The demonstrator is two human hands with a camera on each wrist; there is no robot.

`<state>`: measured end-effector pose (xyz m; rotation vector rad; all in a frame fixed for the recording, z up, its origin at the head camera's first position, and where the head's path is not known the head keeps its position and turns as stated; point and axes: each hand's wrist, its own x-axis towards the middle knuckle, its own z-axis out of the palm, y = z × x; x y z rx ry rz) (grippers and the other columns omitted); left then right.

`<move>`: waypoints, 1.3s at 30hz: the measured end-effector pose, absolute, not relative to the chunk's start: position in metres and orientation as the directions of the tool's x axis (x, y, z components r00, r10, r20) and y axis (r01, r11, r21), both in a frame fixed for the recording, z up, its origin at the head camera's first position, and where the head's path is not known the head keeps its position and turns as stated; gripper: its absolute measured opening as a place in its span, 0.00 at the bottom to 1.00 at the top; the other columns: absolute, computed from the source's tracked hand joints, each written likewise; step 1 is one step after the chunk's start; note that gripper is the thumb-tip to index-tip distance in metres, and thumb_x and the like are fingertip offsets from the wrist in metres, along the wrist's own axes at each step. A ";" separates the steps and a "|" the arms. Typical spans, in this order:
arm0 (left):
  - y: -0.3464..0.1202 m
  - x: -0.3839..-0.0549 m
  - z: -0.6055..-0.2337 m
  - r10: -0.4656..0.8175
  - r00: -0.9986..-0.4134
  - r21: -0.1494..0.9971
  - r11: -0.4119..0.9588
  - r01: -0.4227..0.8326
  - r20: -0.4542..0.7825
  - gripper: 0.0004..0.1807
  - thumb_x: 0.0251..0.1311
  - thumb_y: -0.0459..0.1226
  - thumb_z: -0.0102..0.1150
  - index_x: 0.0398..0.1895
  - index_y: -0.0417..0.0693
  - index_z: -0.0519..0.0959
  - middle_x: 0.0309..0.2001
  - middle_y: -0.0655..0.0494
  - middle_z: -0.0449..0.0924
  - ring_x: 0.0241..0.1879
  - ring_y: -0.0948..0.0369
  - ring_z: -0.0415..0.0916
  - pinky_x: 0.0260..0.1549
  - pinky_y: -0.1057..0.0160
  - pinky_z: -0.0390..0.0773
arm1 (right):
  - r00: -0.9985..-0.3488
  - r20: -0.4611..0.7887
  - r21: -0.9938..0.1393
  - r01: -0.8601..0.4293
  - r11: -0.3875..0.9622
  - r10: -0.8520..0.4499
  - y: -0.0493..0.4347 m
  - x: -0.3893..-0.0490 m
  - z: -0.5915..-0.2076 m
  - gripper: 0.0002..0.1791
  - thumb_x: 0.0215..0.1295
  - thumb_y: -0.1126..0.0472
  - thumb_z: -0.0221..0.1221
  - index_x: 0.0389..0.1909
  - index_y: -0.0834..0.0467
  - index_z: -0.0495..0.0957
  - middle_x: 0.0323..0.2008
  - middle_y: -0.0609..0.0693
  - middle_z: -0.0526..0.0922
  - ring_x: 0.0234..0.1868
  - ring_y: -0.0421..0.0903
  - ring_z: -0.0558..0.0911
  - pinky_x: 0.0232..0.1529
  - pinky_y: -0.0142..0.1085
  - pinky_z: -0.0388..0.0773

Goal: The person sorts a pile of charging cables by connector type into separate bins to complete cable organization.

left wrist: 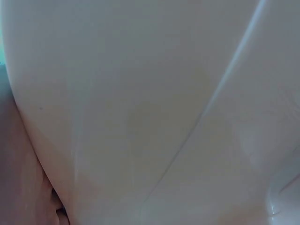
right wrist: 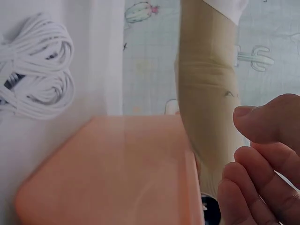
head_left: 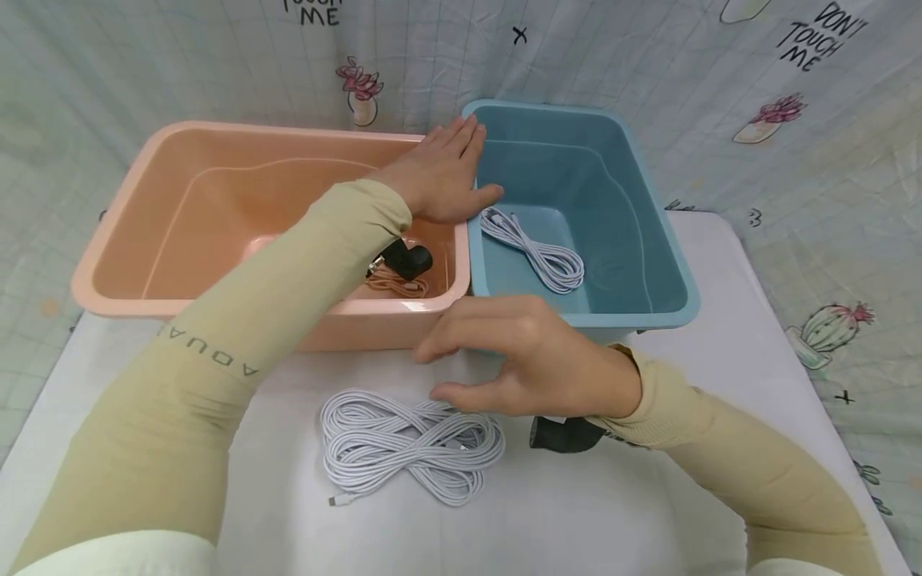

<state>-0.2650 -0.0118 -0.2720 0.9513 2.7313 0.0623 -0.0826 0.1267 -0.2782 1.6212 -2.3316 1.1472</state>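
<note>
My left hand (head_left: 450, 172) lies with straight fingers over the adjoining rims of the orange bin (head_left: 288, 308) and the blue bin (head_left: 634, 320). In the air before the bins, my right hand (head_left: 526, 352) has loosely bent fingers and a thumb held apart, with nothing between them. Below it, a large coiled white cable (head_left: 410, 448) rests on the table, its plug toward the lower left. A smaller white cable bundle (head_left: 536, 252) lies in the blue bin. An orange cable (head_left: 396, 282) is in the orange bin, partly hidden by the left arm.
Black wrist cameras hang under the left wrist (head_left: 406, 260) and right wrist (head_left: 565, 434). The table (head_left: 540, 512) has a white cover. Behind it hangs a cactus-printed cloth (head_left: 612, 56). A pale, blurred bin wall (left wrist: 154, 93) fills the left wrist view.
</note>
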 end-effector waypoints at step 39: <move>-0.010 -0.264 -0.271 0.594 -0.767 0.098 0.801 0.590 -0.240 0.48 0.69 0.64 0.23 0.76 0.41 0.23 0.78 0.46 0.17 0.79 0.51 0.18 0.79 0.50 0.28 | -0.482 0.130 -0.645 -0.705 0.296 -0.866 0.116 -0.066 -0.379 0.19 0.55 0.57 0.70 0.49 0.53 0.82 0.46 0.42 0.83 0.47 0.35 0.81 0.52 0.20 0.76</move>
